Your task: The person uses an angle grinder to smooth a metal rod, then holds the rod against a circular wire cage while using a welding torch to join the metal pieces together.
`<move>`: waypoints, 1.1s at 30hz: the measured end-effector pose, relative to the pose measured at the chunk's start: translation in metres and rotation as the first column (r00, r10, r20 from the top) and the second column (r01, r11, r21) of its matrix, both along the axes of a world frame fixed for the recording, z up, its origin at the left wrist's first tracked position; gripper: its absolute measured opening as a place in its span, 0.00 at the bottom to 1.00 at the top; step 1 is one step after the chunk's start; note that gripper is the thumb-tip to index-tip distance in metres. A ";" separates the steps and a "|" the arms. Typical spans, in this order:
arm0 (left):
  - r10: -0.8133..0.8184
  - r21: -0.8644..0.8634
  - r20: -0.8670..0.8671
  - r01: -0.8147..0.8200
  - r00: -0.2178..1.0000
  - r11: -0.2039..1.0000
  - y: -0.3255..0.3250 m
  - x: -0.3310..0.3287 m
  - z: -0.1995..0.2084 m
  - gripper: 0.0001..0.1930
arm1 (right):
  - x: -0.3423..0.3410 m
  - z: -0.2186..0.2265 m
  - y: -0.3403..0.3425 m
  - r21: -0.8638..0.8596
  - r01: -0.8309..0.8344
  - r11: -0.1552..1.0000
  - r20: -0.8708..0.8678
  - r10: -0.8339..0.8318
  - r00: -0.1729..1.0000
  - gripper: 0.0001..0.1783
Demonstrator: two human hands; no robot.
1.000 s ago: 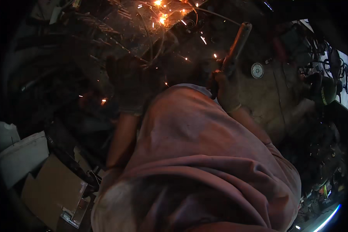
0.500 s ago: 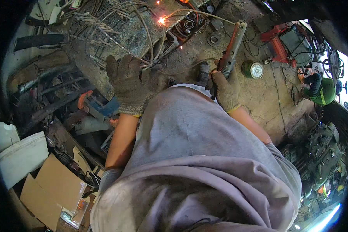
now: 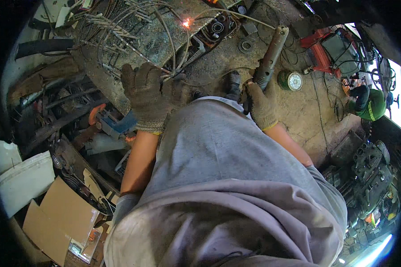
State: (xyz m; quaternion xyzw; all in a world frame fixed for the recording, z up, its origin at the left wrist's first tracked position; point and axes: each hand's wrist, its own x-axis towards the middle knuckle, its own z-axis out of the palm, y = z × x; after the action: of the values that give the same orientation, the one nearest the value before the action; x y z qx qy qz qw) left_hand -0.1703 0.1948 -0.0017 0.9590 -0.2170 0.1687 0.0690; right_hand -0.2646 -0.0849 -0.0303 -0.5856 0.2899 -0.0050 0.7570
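My right hand (image 3: 260, 102), in a knitted work glove, is closed around the handle of a welding electrode holder (image 3: 272, 55). From the holder's far end a thin welding rod (image 3: 240, 14) reaches left toward a glowing orange spot (image 3: 186, 22) at the metal table's edge. My left hand (image 3: 149, 95), gloved alike, is open over the near edge of the table (image 3: 156, 38), its fingers stretched away from me. Beside its fingertips several thin rods and a looped cable (image 3: 171, 40) lie on the tabletop. Whether the left palm touches anything is hidden.
A green-sided can (image 3: 291, 81) stands on the floor right of the holder. Farther right are a red-framed machine (image 3: 321, 53) and a person in green (image 3: 370, 106). Metal scrap (image 3: 71, 102) and cardboard (image 3: 64, 213) crowd the left. Greasy machine parts (image 3: 370, 173) lie at lower right.
The bright glow at the table's edge has shrunk and dimmed, and the orange light on the holder has faded. The holder has shifted slightly right. My left hand has barely moved.
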 end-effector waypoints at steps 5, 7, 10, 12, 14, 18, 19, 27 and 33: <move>0.001 0.038 -0.031 0.000 1.000 0.999 0.001 0.001 0.004 0.21 | -0.001 0.001 -0.001 0.019 0.003 1.000 0.009 -0.003 1.000 0.20; -0.022 0.061 0.009 0.021 1.000 0.998 0.001 0.001 0.005 0.22 | -0.002 -0.012 -0.002 -0.071 0.042 0.997 0.011 -0.042 0.999 0.20; -0.002 0.035 -0.010 0.003 1.000 0.999 -0.001 0.000 0.005 0.21 | -0.005 -0.009 -0.006 -0.055 0.004 0.998 0.006 -0.003 1.000 0.20; -0.004 0.022 0.015 0.004 1.000 1.000 0.001 -0.002 -0.001 0.21 | -0.004 0.002 -0.004 -0.051 0.003 0.999 0.014 -0.002 1.000 0.19; 0.001 0.029 0.023 -0.002 1.000 1.000 0.004 -0.001 0.000 0.20 | -0.002 0.012 0.000 -0.064 0.002 0.998 0.025 0.000 1.000 0.18; 0.030 0.028 -0.010 -0.030 1.000 0.999 0.003 -0.004 0.006 0.22 | -0.009 0.002 -0.008 -0.043 0.001 0.999 0.122 0.005 0.992 0.18; 0.032 0.018 -0.020 -0.031 0.999 0.999 0.004 -0.004 0.008 0.22 | -0.008 0.001 -0.007 -0.033 -0.004 0.999 0.158 0.009 0.987 0.20; 0.000 0.011 -0.234 0.003 0.972 1.000 0.039 -0.055 -0.016 0.17 | 0.007 0.041 0.012 -0.236 -0.314 0.920 0.378 0.385 0.842 0.39; 0.025 -0.139 -0.223 -0.057 0.974 0.989 0.088 -0.114 -0.054 0.13 | 0.017 0.046 0.032 -0.594 -0.534 0.601 0.236 0.766 0.599 0.33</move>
State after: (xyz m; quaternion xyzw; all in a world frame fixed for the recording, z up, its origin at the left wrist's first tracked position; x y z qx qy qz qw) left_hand -0.2846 0.2830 -0.0553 0.9686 -0.1752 0.0779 0.1586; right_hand -0.2475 -0.0528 0.0156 -0.7937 -0.1553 0.0705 0.5839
